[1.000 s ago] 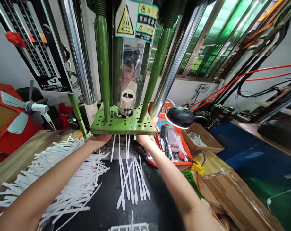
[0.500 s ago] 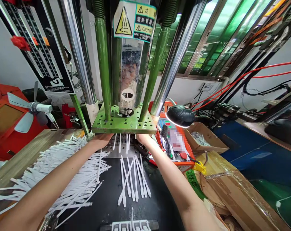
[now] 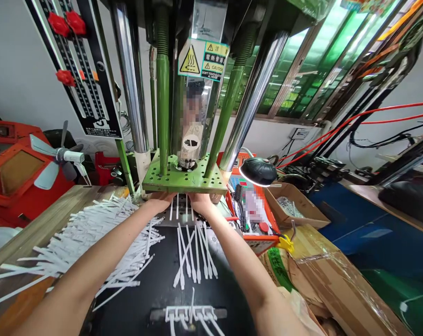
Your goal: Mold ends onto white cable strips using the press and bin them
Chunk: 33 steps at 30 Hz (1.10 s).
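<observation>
Closest to my camera, a white moulded frame (image 3: 190, 311) sits on the black mat (image 3: 155, 280), its lower leads cut off by the view. Past it, loose white cables (image 3: 197, 256) fan out, connector ends towards me, long axes running to the press. Further in, thin white strips (image 3: 187, 207) point lengthwise under the green plate (image 3: 176, 187), between left hand (image 3: 163, 201) and right hand (image 3: 200, 201) — fingertips hidden, so I can't tell their grip. Rightward, an orange-red bin (image 3: 263, 242) holds a black brush-like item (image 3: 238, 193); beyond, a cardboard box (image 3: 307, 219) holds indistinct small pieces (image 3: 287, 206).
</observation>
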Each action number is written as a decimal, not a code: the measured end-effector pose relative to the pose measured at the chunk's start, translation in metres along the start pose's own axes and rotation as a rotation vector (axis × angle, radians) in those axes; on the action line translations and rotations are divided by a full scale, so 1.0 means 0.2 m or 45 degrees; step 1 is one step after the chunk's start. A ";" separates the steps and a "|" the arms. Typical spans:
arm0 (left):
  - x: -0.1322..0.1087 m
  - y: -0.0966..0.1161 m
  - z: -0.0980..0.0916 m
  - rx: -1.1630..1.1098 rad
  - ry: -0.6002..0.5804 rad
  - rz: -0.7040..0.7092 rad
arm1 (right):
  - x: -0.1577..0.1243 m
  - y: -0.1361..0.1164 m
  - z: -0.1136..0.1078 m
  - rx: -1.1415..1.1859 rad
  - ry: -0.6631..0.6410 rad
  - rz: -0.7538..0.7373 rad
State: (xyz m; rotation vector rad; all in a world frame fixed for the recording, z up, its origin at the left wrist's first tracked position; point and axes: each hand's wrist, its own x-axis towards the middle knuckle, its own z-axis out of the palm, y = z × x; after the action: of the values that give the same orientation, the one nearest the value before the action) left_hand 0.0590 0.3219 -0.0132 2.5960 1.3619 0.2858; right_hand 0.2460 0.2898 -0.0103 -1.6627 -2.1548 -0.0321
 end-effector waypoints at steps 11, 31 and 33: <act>-1.49 0.09 0.17 0.114 0.237 0.497 | -1.52 0.09 -0.20 0.277 -0.104 -0.055; -1.82 0.06 0.31 0.416 0.159 0.232 | -1.82 -0.02 -0.19 -0.099 -0.229 0.002; -1.82 0.06 0.31 0.406 0.160 0.230 | -1.81 -0.03 -0.19 -0.109 -0.236 0.003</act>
State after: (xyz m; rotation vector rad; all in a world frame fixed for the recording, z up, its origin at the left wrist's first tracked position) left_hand -0.1174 0.0094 -0.0990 3.0196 1.3065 0.2828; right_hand 0.3253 -0.0558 -0.0959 -1.7788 -2.3166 0.0324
